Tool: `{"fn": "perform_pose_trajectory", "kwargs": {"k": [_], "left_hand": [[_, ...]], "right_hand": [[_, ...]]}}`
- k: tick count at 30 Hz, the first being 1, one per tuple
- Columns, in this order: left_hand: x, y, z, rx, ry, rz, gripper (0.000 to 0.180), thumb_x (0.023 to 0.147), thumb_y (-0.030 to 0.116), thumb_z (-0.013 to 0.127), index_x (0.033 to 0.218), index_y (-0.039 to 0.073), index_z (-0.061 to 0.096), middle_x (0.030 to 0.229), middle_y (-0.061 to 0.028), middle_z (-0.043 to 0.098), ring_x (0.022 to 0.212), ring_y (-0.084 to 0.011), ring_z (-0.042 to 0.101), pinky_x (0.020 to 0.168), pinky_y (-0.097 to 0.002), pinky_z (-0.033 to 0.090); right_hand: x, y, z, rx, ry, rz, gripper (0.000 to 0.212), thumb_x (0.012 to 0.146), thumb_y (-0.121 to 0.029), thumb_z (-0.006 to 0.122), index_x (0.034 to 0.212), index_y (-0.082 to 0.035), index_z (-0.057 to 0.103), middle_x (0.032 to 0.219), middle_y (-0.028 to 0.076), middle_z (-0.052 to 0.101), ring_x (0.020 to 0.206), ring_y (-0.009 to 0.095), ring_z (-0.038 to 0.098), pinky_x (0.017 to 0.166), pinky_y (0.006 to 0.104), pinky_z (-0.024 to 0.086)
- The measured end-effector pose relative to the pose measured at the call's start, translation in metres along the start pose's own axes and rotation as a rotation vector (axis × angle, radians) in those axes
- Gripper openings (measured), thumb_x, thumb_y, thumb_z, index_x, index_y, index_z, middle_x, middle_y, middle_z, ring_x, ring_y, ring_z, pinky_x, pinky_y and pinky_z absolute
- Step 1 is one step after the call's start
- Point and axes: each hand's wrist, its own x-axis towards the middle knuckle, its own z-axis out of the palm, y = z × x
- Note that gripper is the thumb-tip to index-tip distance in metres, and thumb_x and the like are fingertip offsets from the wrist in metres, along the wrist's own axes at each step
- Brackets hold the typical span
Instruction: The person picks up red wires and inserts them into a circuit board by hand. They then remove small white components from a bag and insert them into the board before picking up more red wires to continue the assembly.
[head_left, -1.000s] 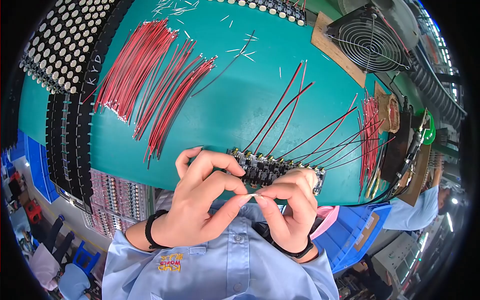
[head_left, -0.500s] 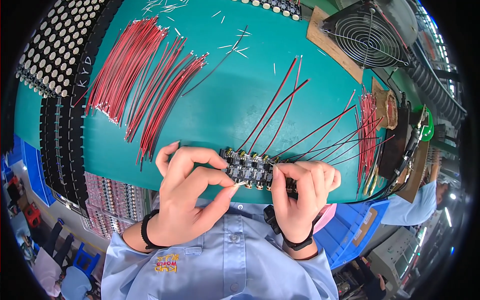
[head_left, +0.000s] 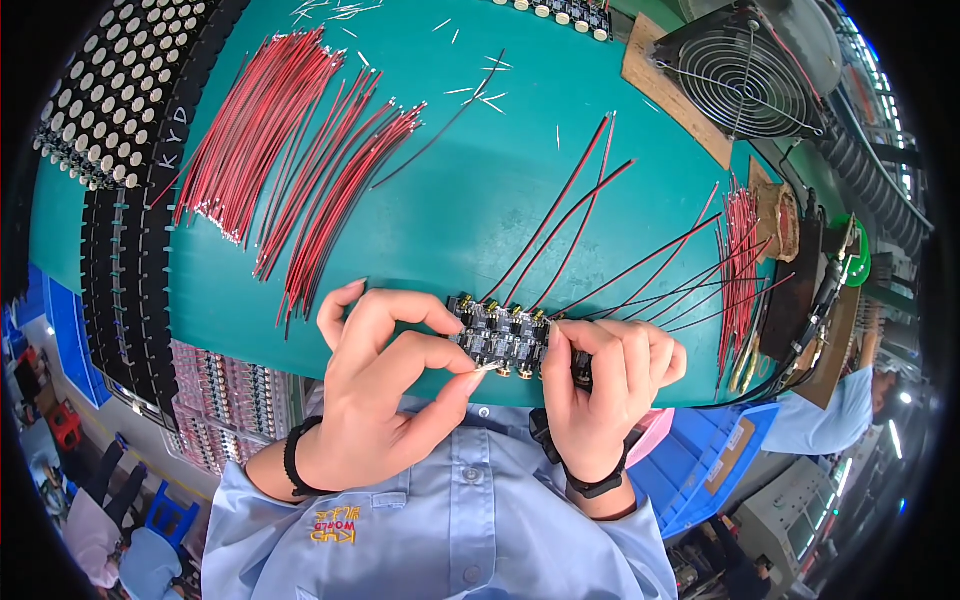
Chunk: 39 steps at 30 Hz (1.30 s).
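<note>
Pinching a small pale sliver at the near edge of the circuit board, the left hand has thumb and forefinger closed together on it; what the sliver is cannot be told at this size. The right hand is clamped on the board's right end, fingers over the top, thumb beneath, so the board is carried just above the near edge of the green mat rather than lying on it. Held this way, the board's near edge faces the person, probably so the left fingertips can work along it.

Red and black leads run from the board's far edge and fan out toward the far right corner of the mat, lying loose on the surface. Their slack suggests they are already attached and simply trail behind the lifted board.

Near the left edge of the mat lies a spread of cut red wires, roughly parallel, in several loose bundles, within reach of the left hand. A smaller bundle of red wires lies by the right edge. Short pale wire offcuts are scattered near the far edge.

Beyond the left edge stand black trays of small white-capped parts. At the far right corner sits a fan with a wire grille on a wooden block. A blue bin stands below the near right corner.
</note>
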Motion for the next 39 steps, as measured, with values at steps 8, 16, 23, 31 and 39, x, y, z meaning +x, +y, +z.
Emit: {"fn": "perform_pose_trajectory", "kwargs": {"k": [8,16,23,31,39], "left_hand": [[0.0,0.002,-0.001,-0.056,-0.02,0.017,0.013,0.071,0.01,0.074,0.08,0.01,0.065,0.099,-0.0037,0.059,0.089,-0.0168,0.057,0.097,-0.0449,0.023],[0.0,0.003,0.002,-0.137,-0.076,0.061,0.012,0.075,0.013,0.073,0.082,0.009,0.064,0.1,-0.0052,0.06,0.089,-0.0177,0.056,0.093,-0.0414,0.026],[0.001,0.003,0.005,-0.211,-0.079,0.053,0.011,0.077,0.013,0.072,0.083,0.008,0.064,0.1,-0.006,0.06,0.089,-0.0184,0.056,0.092,-0.0402,0.027],[0.001,0.002,0.004,-0.203,-0.036,0.018,0.01,0.077,0.012,0.071,0.082,0.007,0.063,0.1,-0.0074,0.06,0.088,-0.0191,0.055,0.093,-0.0427,0.026],[0.0,0.001,0.005,-0.122,0.015,0.017,0.011,0.076,0.011,0.071,0.082,0.007,0.063,0.101,-0.0075,0.059,0.089,-0.0199,0.054,0.094,-0.0459,0.026]], "right_hand": [[0.003,-0.008,-0.014,-0.025,-0.003,-0.016,0.018,0.07,-0.011,0.075,0.084,-0.013,0.064,0.081,-0.001,0.057,0.079,0.02,0.05,0.078,0.0352,0.031],[0.002,-0.008,-0.017,0.563,-0.17,-0.06,0.015,0.072,-0.013,0.074,0.083,-0.008,0.065,0.078,0.002,0.058,0.076,0.02,0.05,0.075,0.0344,0.034],[-0.005,-0.004,-0.016,0.606,-0.135,-0.036,0.015,0.074,-0.014,0.074,0.081,-0.008,0.063,0.076,0.003,0.057,0.075,0.021,0.05,0.075,0.0332,0.034],[-0.008,0.007,-0.015,0.265,0.02,0.058,0.014,0.075,-0.008,0.072,0.081,-0.008,0.06,0.078,0.003,0.057,0.077,0.022,0.05,0.077,0.0337,0.034],[-0.004,0.012,-0.009,0.041,-0.015,0.034,0.015,0.076,-0.006,0.071,0.084,-0.011,0.059,0.08,0.0,0.058,0.079,0.02,0.051,0.083,0.0348,0.031]]}}
